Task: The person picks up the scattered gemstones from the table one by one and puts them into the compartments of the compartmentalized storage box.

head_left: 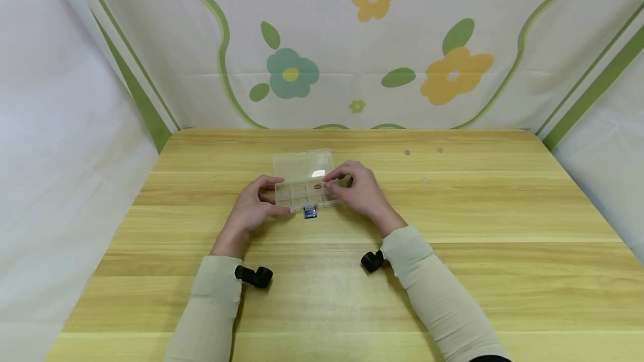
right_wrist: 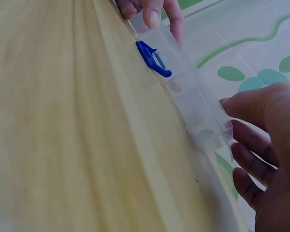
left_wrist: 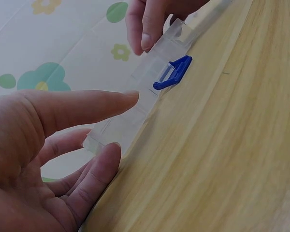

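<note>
A clear plastic compartment box [head_left: 299, 197] with its lid [head_left: 297, 165] raised at the back lies on the table. A blue latch [head_left: 310, 212] hangs from its front edge. My left hand [head_left: 251, 203] grips the box's left end, thumb at the front, fingers round the side and back. Over the right-hand compartments is my right hand [head_left: 358, 187], thumb and forefinger tips close together at the box. Whether they pinch something small cannot be made out. A small brownish disc [head_left: 317, 186] sits in a back compartment. Through the wall, the right wrist view shows a round piece [right_wrist: 175, 87].
Several small disc-like pieces lie on the wooden table [head_left: 322, 295] to the right: a grey one [head_left: 407, 152], an orange-brown one [head_left: 440, 149] and a pale one [head_left: 425, 179]. A flower-patterned curtain [head_left: 332, 27] stands behind the table's back edge.
</note>
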`<state>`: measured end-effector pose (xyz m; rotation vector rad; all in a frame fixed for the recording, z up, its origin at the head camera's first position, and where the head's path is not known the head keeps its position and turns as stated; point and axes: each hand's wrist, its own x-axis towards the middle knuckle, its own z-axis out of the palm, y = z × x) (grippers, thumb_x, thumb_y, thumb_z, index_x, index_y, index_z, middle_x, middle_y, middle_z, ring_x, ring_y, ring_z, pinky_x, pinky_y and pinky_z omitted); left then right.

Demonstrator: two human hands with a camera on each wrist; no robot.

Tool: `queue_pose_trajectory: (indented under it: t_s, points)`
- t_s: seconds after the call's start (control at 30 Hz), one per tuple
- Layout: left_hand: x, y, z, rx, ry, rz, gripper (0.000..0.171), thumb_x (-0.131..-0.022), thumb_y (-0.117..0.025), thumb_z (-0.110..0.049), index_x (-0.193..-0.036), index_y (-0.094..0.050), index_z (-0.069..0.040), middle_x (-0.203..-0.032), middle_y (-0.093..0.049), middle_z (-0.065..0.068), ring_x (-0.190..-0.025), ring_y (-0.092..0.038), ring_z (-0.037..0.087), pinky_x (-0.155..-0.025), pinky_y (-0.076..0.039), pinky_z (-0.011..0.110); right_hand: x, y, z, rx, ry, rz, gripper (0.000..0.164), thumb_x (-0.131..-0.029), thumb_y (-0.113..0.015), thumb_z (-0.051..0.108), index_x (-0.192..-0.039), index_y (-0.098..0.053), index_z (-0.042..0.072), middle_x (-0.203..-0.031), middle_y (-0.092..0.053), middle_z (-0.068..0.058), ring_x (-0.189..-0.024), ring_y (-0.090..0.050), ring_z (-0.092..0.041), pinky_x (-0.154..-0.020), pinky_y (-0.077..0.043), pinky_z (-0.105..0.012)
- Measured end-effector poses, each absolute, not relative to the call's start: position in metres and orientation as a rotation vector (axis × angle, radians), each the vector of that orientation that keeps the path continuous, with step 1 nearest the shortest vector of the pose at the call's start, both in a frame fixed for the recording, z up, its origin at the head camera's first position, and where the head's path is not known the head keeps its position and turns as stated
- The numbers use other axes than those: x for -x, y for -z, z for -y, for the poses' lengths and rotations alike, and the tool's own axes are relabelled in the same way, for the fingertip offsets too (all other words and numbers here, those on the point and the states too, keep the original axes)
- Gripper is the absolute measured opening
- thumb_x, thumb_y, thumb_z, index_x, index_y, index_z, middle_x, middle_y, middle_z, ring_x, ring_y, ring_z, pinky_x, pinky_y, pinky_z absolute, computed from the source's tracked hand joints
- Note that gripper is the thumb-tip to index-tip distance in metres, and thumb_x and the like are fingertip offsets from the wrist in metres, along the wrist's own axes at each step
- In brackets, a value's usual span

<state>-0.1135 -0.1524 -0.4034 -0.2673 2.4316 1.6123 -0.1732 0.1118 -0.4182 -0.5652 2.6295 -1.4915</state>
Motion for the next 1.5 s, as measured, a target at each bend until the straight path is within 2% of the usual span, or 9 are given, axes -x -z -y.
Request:
queue_pose_trajectory:
  t_s: [0.33, 0.53, 0.67, 1.2, 1.5]
  points:
    - [0.114, 0.405, 0.153, 0.278, -1.616, -2.436, 0.078, -0.078, -0.094, -0.007, -0.149, -0.061, -0.016, -0.144, -0.058, 0.014, -0.118, -0.061, 0.031, -0.092, -0.045, 0.035, 0.178, 0.418, -0.124, 0.467, 1.549, -2.595, 0.004, -0.097, -0.080, 0.020, -0.099, -0.079, 0.016, -0.112, -0.072, -0.003, -0.110, -0.061, -0.025, -0.093, -0.050, -0.041]
    - [0.114, 0.406, 0.154, 0.274, -1.622, -2.430, 0.078, -0.079, -0.093, -0.007, -0.150, -0.061, -0.017, -0.144, -0.058, 0.014, -0.119, -0.061, 0.031, -0.092, -0.045, 0.035, 0.181, 0.419, -0.132, 0.407, 1.525, -2.584, 0.011, -0.099, -0.079, 0.024, -0.106, -0.076, 0.017, -0.114, -0.072, -0.003, -0.105, -0.064, -0.025, -0.090, -0.052, -0.040]
    - [0.115, 0.407, 0.152, 0.266, -1.619, -2.432, 0.078, -0.079, -0.093, -0.007, -0.150, -0.061, -0.016, -0.144, -0.058, 0.014, -0.119, -0.061, 0.032, -0.092, -0.046, 0.034, 0.184, 0.421, -0.140, 0.399, 1.523, -2.593, 0.013, -0.101, -0.077, 0.025, -0.109, -0.075, 0.016, -0.113, -0.073, -0.005, -0.105, -0.065, -0.024, -0.092, -0.052, -0.040]
    - [0.116, 0.408, 0.151, 0.270, -1.624, -2.428, 0.078, -0.078, -0.094, -0.007, -0.149, -0.061, -0.016, -0.144, -0.058, 0.014, -0.118, -0.061, 0.031, -0.091, -0.046, 0.034, 0.190, 0.425, -0.171, 0.303, 1.559, -2.679, 0.015, -0.099, -0.080, 0.026, -0.108, -0.077, 0.014, -0.109, -0.073, -0.008, -0.102, -0.066, -0.023, -0.091, -0.053, -0.039]
    - [0.116, 0.408, 0.150, 0.263, -1.613, -2.436, 0.079, -0.079, -0.095, -0.008, -0.149, -0.061, -0.016, -0.144, -0.059, 0.014, -0.118, -0.062, 0.031, -0.091, -0.047, 0.034, 0.192, 0.427, -0.193, 0.177, 1.590, -2.716, 0.020, -0.099, -0.079, 0.030, -0.111, -0.078, 0.013, -0.113, -0.072, -0.009, -0.102, -0.064, -0.023, -0.091, -0.052, -0.036]
